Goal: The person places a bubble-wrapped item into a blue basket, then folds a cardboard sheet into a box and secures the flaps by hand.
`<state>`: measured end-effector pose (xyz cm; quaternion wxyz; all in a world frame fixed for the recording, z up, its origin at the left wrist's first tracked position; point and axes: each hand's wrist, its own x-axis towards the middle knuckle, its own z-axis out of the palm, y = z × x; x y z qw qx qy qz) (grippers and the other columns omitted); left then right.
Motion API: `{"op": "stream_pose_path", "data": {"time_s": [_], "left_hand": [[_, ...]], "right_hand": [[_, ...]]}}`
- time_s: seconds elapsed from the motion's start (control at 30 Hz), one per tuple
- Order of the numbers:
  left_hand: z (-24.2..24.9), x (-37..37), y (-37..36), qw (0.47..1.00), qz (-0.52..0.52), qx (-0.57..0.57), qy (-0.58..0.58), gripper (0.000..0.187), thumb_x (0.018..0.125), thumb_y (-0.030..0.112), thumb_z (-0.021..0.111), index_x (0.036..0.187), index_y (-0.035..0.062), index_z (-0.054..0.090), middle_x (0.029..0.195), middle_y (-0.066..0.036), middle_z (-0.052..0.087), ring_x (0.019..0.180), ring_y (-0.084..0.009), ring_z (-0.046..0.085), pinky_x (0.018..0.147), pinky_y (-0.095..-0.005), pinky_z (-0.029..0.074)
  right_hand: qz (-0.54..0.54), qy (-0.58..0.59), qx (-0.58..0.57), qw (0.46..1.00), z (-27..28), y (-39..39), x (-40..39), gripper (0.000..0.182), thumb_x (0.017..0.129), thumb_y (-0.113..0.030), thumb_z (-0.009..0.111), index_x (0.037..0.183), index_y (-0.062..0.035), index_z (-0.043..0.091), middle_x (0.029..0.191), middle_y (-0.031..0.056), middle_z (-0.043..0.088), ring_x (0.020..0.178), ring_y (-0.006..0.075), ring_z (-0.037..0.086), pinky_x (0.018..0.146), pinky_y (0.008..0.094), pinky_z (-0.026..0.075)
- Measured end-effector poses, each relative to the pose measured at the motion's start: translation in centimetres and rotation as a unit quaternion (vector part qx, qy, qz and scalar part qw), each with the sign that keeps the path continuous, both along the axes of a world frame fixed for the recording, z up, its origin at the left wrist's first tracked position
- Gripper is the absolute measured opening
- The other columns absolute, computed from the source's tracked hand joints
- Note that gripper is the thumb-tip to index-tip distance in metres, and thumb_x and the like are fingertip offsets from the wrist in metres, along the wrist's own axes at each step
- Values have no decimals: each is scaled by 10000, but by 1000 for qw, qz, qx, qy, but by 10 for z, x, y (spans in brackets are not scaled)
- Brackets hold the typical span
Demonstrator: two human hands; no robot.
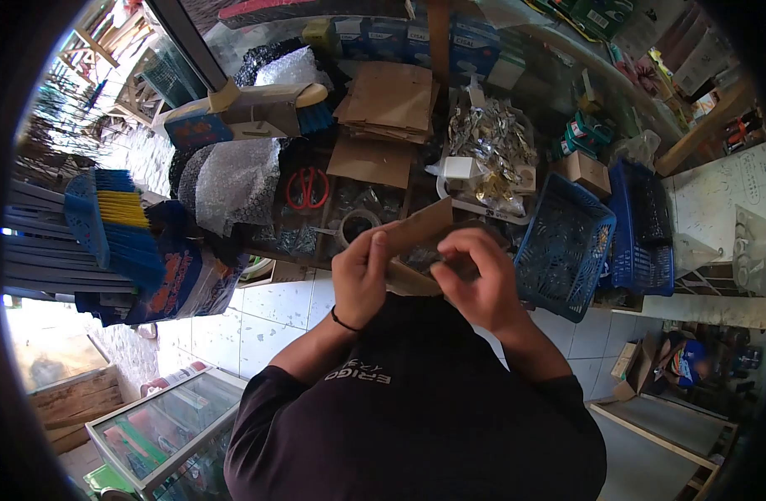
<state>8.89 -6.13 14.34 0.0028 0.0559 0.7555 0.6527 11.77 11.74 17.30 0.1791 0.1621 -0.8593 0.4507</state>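
A piece of brown cardboard is held in front of my chest. My left hand pinches its left end, thumb on top. On the right, my right hand is curled near the cardboard's other side, thumb and fingers bent; what lies between them is hidden. A roll of tape lies just behind my left hand, with red-handled scissors to its left. Stacked flat cardboard pieces rest farther back. Beyond my right hand stands a white tray full of small metallic packets.
Blue baskets stand at the right. Bubble-wrapped bundles and brooms crowd the left. Blue boxes line the back. A glass display case is at the lower left. A person is at the far lower right.
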Motion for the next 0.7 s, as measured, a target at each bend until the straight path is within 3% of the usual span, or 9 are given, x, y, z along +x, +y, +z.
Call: {"op": "stream_pose_path", "data": {"time_s": [0.03,0.07,0.2,0.3,0.33,0.4,0.53,0.6,0.7], "left_hand": [[-5,-5,-2,999,12,33,-26,306,986,218,461,1081,-22,627,867,-57,674,742,-89,593,681,-221,463],[-13,-9,-3,991,0,122,-50,350,1000,253,434,1091,-30,619,924,-32,655,814,-79,581,730,-206,452],[-21,-19,-13,972,-33,209,-103,367,999,259,427,1095,-43,611,975,-69,650,875,-98,588,792,-226,454],[-24,-22,-14,959,-45,261,-102,369,998,256,422,1093,-50,603,976,-88,654,874,-120,606,801,-243,467],[-24,-24,-15,948,-55,293,-111,367,997,254,423,1095,-53,600,975,-94,654,874,-126,610,803,-248,471],[-24,-29,-15,922,-77,356,-129,365,994,249,425,1098,-58,592,975,-106,654,874,-138,618,808,-258,479],[-19,-41,-15,905,-85,377,-179,335,987,243,441,1079,-42,591,968,-110,648,872,-147,619,808,-270,485],[-19,-50,-16,920,-75,328,-199,316,987,244,443,1032,-29,597,978,-101,634,878,-139,603,802,-261,476],[-8,-54,2,957,-5,265,-116,283,990,249,440,985,-1,573,959,-63,597,865,-115,558,786,-242,449]], "right_hand": [[10,26,26,999,2,5,5,285,789,-223,706,990,-68,576,943,72,597,851,237,602,729,326,447],[8,10,55,998,4,11,12,383,762,-314,728,1032,-87,580,1024,71,593,980,253,564,861,371,377],[-76,42,195,977,-3,31,19,528,717,-367,753,1124,-95,556,1196,104,499,1139,303,459,941,426,320],[-166,67,173,968,-6,37,19,605,712,-389,758,1187,-96,523,1250,130,437,1162,319,436,967,432,311],[-170,80,126,974,-12,43,15,706,728,-373,764,1291,-92,443,1282,148,400,1179,331,429,1012,445,301],[-103,29,-88,990,-26,45,10,734,766,-333,747,1344,-80,372,1303,140,389,1208,321,412,1031,447,299],[82,-115,-371,918,-35,37,17,758,844,-250,685,1421,-53,235,1344,130,372,1258,270,377,1060,412,291],[90,-164,-350,918,-31,31,17,717,871,-228,651,1423,-44,232,1351,130,374,1265,246,370,1062,388,284],[38,-175,-353,918,-36,11,12,650,920,-252,582,1423,-31,235,1350,132,385,1263,225,368,1063,354,272]]}}
